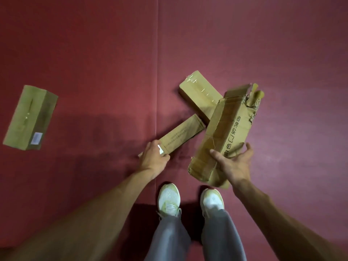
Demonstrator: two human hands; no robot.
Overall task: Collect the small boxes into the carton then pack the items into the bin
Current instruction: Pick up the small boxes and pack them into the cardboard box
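We stand over the red floor with both hands busy. Our left hand is wrapped around the near end of a slim box, which lies on the floor and points away towards the right. Our right hand holds the battered carton near its closer end, thumb on the top face and fingers spread around its right edge. The carton's torn flaps gape at the far end, away from us, so the slim box is aimed at the carton's side rather than its mouth. To our eye, the step goes best if the right hand turns or tips the carton until that opening faces the left hand, and the slim box then goes in lengthwise, clear of the ragged flaps that could catch its corners. A taped box lies just behind, its near end hidden under the carton, and may get nudged as the carton swings. A fourth box sits well apart at the left and will need a step or a long reach. Our white shoes stand just short of the work, and no bin is in view.
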